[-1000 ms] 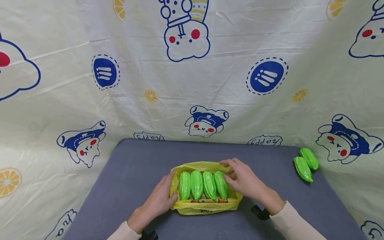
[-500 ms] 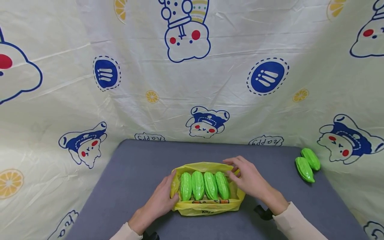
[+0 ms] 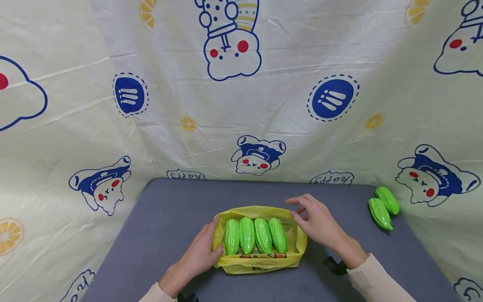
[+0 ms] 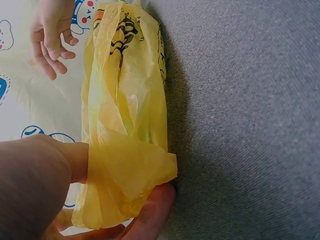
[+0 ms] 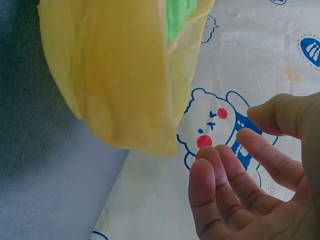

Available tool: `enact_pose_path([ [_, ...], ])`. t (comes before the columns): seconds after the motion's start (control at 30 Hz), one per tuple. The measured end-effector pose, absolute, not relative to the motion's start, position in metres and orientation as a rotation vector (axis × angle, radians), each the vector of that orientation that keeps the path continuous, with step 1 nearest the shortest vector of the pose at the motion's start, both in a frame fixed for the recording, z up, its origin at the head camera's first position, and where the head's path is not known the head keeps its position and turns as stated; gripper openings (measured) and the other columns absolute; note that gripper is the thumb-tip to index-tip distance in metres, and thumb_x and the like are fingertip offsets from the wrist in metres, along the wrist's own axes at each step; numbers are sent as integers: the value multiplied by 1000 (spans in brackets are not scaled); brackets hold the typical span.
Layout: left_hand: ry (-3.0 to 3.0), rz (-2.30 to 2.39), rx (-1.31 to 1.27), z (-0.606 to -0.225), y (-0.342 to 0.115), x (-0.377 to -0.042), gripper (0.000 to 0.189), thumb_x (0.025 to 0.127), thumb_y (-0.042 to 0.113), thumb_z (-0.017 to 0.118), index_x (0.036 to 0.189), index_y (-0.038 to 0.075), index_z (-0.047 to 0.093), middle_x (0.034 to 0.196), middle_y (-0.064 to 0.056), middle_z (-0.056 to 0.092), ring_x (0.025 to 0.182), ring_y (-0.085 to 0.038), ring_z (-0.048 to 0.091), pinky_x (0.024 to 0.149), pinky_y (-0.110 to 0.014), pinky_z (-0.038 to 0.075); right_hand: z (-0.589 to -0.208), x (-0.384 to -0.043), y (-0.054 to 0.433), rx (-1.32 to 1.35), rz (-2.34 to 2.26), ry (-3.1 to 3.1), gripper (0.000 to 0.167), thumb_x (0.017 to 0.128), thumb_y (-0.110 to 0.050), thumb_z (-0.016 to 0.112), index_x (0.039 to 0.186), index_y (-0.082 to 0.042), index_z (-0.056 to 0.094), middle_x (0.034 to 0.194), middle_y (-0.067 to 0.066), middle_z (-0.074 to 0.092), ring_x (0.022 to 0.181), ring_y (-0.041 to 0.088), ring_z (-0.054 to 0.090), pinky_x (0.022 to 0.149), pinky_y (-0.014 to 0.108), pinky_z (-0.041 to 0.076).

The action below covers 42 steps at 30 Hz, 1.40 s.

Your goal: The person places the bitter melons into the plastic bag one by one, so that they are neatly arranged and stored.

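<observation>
A yellow plastic bag (image 3: 271,264) lies wide open on the grey table, with black print on its front. Inside it, several glossy green ridged gourds (image 3: 247,235) lie side by side. My left hand (image 3: 200,252) grips the bag's left end; the left wrist view shows the thumb and fingers around the yellow plastic (image 4: 125,165). At the bag's upper right corner hovers my right hand (image 3: 318,220), its fingers loosely bent and holding nothing. In the right wrist view the fingers (image 5: 202,185) are apart from the bag (image 5: 115,75).
Two more green gourds, one in front (image 3: 380,214) and one behind (image 3: 388,200), lie together at the table's far right edge. A printed curtain (image 3: 215,100) hangs behind and beside the grey table (image 3: 181,205).
My right hand has drawn away from the rightmost gourd, moving right and slightly up past the bag's rim. The left hand keeps its grip on the bag.
</observation>
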<state>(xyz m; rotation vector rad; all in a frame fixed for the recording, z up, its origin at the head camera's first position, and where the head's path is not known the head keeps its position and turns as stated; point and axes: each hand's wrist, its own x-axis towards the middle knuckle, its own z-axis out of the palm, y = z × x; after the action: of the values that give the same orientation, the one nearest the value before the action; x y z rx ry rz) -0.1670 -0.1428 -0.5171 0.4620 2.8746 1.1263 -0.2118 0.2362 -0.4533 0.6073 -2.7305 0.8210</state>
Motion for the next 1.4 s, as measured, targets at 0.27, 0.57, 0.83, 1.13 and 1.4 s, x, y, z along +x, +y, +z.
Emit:
enact_pose_path([
  [0.27, 2854, 1127, 445, -516, -142, -168, 90, 101, 8, 78, 181, 1, 37, 165, -30, 60, 144, -46, 67, 113, -64, 58, -451, -216, 245, 601, 798, -2717, 33, 109, -9, 81, 142, -13, 80, 132, 12, 76, 100, 19, 75, 77, 34, 64],
  [0.57, 2891, 1105, 462, -516, -142, -168, 88, 100, 7, 76, 179, -1, 39, 164, -30, 61, 145, -45, 67, 115, -64, 57, -453, -216, 253, 551, 772, -2704, 35, 108, -8, 82, 143, -12, 80, 131, 13, 77, 101, 22, 77, 77, 33, 63],
  [0.83, 2907, 1102, 470, -517, -143, -168, 88, 98, 7, 76, 178, -1, 40, 161, -30, 63, 141, -43, 68, 113, -62, 58, -459, -221, 269, 509, 754, -2706, 36, 109, -8, 81, 145, -10, 79, 134, 15, 75, 104, 25, 77, 79, 37, 63],
  [1.13, 2865, 1131, 449, -515, -144, -167, 87, 102, 6, 75, 180, -1, 38, 165, -30, 60, 149, -47, 65, 117, -65, 56, -469, -227, 291, 446, 726, -2703, 36, 110, -10, 80, 146, -9, 78, 135, 18, 75, 108, 32, 79, 82, 42, 64],
  [1.4, 2872, 1118, 442, -516, -144, -167, 87, 101, 7, 77, 179, 0, 39, 165, -30, 60, 150, -48, 64, 118, -66, 56, -480, -228, 319, 382, 682, -2675, 35, 108, -8, 81, 143, -9, 79, 134, 19, 74, 105, 30, 77, 78, 34, 60],
])
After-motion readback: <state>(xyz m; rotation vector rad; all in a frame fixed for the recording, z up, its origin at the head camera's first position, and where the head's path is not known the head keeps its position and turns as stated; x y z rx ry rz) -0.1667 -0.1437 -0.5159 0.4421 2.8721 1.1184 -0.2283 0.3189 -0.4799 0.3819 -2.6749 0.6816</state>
